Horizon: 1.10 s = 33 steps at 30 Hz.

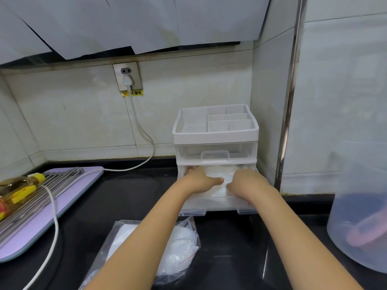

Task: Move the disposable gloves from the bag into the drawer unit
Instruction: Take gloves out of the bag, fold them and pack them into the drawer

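Black countertop (125, 195) in a tiled corner: left hand (199, 180) and right hand (247, 182), both flat and side by side, press gloves (217, 174) into the pulled-out bottom drawer (219, 206) of the drawer unit (215, 139); the bag (180, 248), with more inside, lies nearer the body beneath the left forearm

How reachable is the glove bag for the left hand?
Probably yes. The left hand rests on gloves in the open lower drawer; the bag lies on the counter under that forearm, nearer the person, nothing over it but the arm.
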Motion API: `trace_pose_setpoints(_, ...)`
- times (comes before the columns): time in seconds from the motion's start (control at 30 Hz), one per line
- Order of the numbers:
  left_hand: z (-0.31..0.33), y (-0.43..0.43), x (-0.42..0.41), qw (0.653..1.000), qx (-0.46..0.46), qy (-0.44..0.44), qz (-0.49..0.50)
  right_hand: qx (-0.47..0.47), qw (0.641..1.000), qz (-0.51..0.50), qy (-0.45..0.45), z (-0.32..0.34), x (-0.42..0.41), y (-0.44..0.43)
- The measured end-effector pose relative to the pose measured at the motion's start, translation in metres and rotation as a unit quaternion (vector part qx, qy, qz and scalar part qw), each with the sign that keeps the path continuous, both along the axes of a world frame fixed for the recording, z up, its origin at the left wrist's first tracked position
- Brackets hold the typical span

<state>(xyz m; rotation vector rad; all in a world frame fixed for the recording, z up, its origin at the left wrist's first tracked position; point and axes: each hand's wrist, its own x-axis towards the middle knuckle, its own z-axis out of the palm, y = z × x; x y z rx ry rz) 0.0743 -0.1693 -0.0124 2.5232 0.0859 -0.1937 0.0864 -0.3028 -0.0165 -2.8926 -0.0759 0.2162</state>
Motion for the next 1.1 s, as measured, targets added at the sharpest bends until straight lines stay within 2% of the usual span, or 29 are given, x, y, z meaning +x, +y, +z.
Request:
trace_pose_setpoints(0.2, 0.008, 0.013, 0.000, 0.997, -0.054, 0.049, 0.024, 0.007, 1.000, 0.006, -0.002, 0.003, -0.002, 0.000)
trace_pose_setpoints(0.37, 0.031, 0.022, -0.005, 0.999, -0.017, 0.050, 0.002, 0.032, 0.999, 0.016, -0.036, 0.007, -0.004, -0.003)
trace_pose_setpoints(0.47, 0.044, 0.031, -0.019, 1.000, -0.001, -0.004, -0.013, 0.069, 0.989, 0.038, -0.123, 0.014, -0.006, -0.006)
trace_pose_setpoints(0.57, 0.049, 0.044, -0.040, 0.995, -0.034, -0.090, -0.006, 0.109, 0.963, 0.080, -0.232, 0.028, -0.019, -0.009)
trace_pose_setpoints(0.63, 0.049, 0.053, -0.056, 0.986, -0.070, -0.148, 0.009, 0.134, 0.948, 0.140, -0.252, 0.039, -0.032, -0.007)
trace_pose_setpoints(0.7, 0.044, 0.062, -0.074, 0.979, -0.077, -0.190, 0.020, 0.164, 0.944, 0.203, -0.202, 0.048, -0.048, -0.002)
trace_pose_setpoints(0.77, 0.033, 0.070, -0.090, 0.976, -0.057, -0.210, 0.020, 0.155, 0.946, 0.250, -0.135, 0.052, -0.064, 0.007)
trace_pose_setpoints(0.97, -0.016, 0.087, -0.112, 0.990, -0.029, -0.140, -0.017, 0.045, 0.927, 0.372, -0.026, 0.025, -0.088, 0.044)
trace_pose_setpoints(1.1, -0.039, 0.092, -0.106, 0.989, -0.008, -0.131, -0.073, -0.021, 0.924, 0.382, -0.006, -0.001, -0.089, 0.065)
